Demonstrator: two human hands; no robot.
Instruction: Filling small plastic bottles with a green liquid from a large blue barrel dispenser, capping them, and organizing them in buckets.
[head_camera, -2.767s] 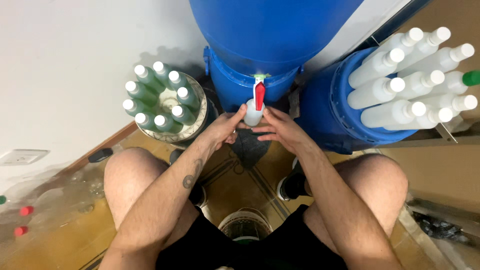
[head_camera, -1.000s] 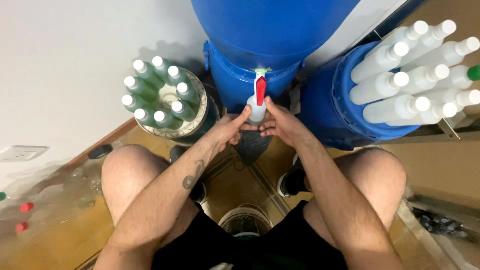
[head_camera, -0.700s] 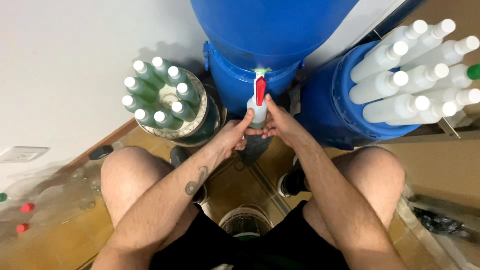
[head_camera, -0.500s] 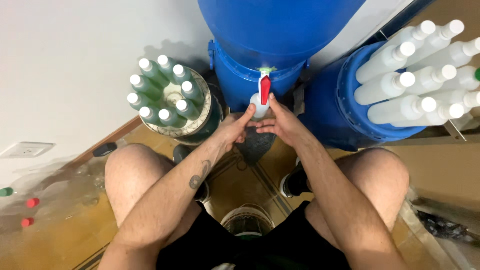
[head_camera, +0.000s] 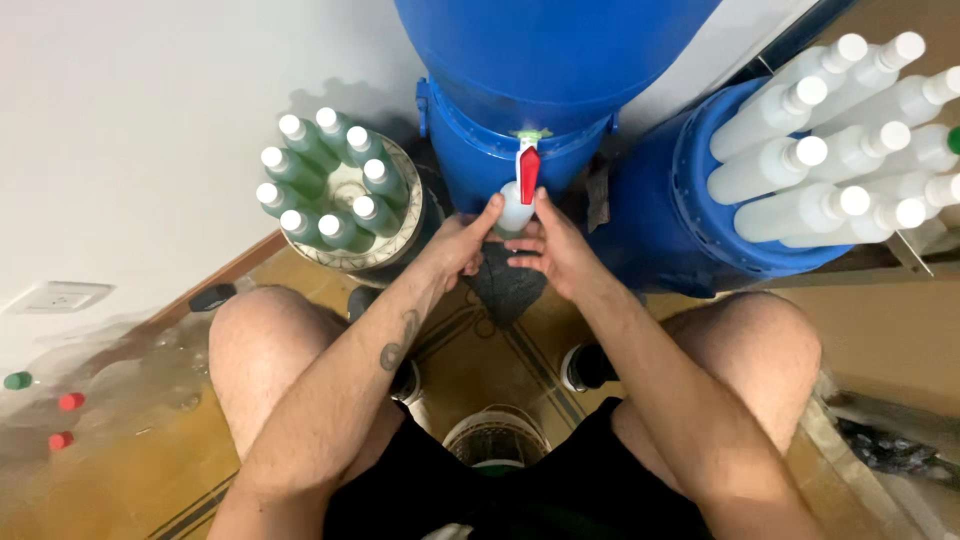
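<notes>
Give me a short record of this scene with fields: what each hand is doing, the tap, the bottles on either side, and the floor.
Left hand: left hand grips the white bottle from the left, thumb up along it.
Right hand: right hand cups the same bottle from the right.
Tap: red-handled tap on the blue barrel, directly above the bottle.
Left side: green bottles with white caps, upright in a round tub.
Right side: white bottles in a blue drum.
Floor: loose red and green caps at far left.
</notes>
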